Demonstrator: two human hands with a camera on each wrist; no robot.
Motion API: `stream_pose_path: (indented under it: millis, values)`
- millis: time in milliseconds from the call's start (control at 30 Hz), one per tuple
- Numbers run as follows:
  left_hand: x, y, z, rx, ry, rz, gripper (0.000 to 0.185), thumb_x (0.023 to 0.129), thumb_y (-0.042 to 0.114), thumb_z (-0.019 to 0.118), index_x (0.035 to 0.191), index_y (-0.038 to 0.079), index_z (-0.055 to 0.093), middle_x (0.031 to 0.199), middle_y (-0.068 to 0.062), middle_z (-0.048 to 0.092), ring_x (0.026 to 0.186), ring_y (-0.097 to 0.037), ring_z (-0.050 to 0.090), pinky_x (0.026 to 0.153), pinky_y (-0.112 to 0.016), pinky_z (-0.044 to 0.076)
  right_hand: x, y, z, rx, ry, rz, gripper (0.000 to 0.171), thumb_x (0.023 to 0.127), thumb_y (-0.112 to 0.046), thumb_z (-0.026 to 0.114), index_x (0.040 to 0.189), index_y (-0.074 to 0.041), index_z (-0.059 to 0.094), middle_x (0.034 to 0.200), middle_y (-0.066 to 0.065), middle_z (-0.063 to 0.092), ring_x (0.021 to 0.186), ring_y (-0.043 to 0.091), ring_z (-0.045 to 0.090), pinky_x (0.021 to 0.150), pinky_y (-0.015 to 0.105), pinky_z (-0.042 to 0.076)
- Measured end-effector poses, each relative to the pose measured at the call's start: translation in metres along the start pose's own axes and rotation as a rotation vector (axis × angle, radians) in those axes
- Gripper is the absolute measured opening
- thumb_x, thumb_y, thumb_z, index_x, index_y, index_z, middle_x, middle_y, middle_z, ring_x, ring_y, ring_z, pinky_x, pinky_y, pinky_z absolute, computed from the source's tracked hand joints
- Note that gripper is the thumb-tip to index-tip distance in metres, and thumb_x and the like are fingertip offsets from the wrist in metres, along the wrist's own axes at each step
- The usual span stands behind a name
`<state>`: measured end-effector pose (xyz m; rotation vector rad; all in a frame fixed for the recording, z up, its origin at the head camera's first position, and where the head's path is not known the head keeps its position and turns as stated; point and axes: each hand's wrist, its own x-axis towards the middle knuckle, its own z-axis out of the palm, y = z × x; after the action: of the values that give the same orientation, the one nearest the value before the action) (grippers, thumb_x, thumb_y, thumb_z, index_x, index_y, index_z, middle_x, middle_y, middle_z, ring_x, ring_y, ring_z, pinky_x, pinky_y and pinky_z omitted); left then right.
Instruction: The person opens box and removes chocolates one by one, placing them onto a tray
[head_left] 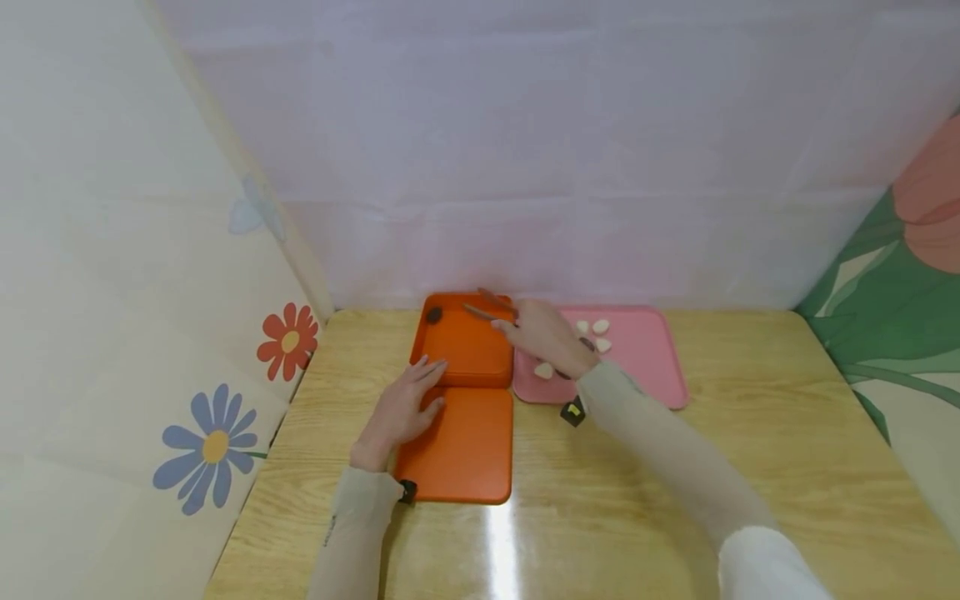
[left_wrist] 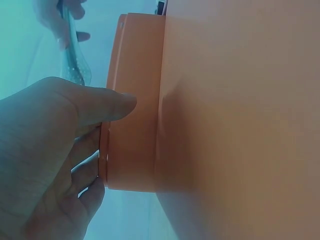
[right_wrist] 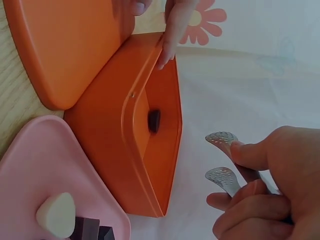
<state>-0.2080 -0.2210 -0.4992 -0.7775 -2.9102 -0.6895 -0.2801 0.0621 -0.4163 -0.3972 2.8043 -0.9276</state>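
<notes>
My right hand (head_left: 543, 333) holds metal tongs (right_wrist: 222, 179) with perforated tips, which stand apart with nothing between them. They hang over the right part of an orange box (head_left: 465, 374). A small dark piece (head_left: 434, 315) lies in the box at its back left. My left hand (head_left: 401, 408) rests at the box's front left corner, fingers fairly straight over the rim and thumb spread along the front wall. Beside the box, a pink tray (head_left: 652, 358) bears several white pieces (right_wrist: 56, 215) and dark pieces (right_wrist: 86, 229), partly hidden by my right forearm.
A flat orange lid (head_left: 457, 454) lies along the box's front side on the wooden table (head_left: 600, 517). Behind the box and tray hangs a pale cloth wall (head_left: 525, 167). Flower-printed panels stand on the left and right.
</notes>
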Motion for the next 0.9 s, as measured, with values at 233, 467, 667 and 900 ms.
stream_pose_path:
  millis: [233,467,667,900]
  values:
    - [-0.001,-0.001,0.001,0.0,0.001,-0.025,0.064,0.1,0.015,0.077,0.158,0.007,0.053,0.163,-0.016,0.051,0.157,-0.039,0.039,0.122,-0.063,0.039,0.016,-0.008,0.008,-0.034,0.038,-0.022,0.046,0.107,-0.049,0.062,0.13,-0.009,0.069,0.056,-0.002,0.05,0.041,0.012,0.044,0.038,0.023,0.035]
    - [-0.001,-0.001,0.001,0.0,0.004,-0.017,0.063,0.1,0.015,0.076,0.158,0.005,0.053,0.163,-0.018,0.051,0.157,-0.04,0.039,0.122,-0.064,0.039,0.027,-0.01,0.015,-0.035,0.023,0.01,0.044,0.107,-0.047,0.064,0.103,-0.005,0.074,0.052,-0.004,0.042,0.04,0.01,0.04,0.039,0.023,0.034]
    - [-0.002,-0.002,0.002,0.01,0.022,-0.013,0.063,0.098,0.013,0.078,0.156,0.004,0.054,0.161,-0.018,0.053,0.156,-0.04,0.041,0.122,-0.063,0.04,0.036,-0.01,0.018,-0.026,0.019,0.014,0.057,0.107,-0.046,0.063,0.155,-0.017,0.058,0.049,-0.003,0.042,0.038,0.012,0.037,0.039,0.024,0.033]
    - [0.0,-0.002,0.004,0.011,0.024,-0.005,0.063,0.099,0.014,0.077,0.156,0.005,0.055,0.161,-0.017,0.053,0.157,-0.039,0.04,0.125,-0.061,0.036,0.048,-0.008,0.024,-0.066,0.018,0.027,0.042,0.107,-0.047,0.064,0.105,-0.006,0.075,0.049,-0.005,0.04,0.039,0.009,0.038,0.038,0.023,0.033]
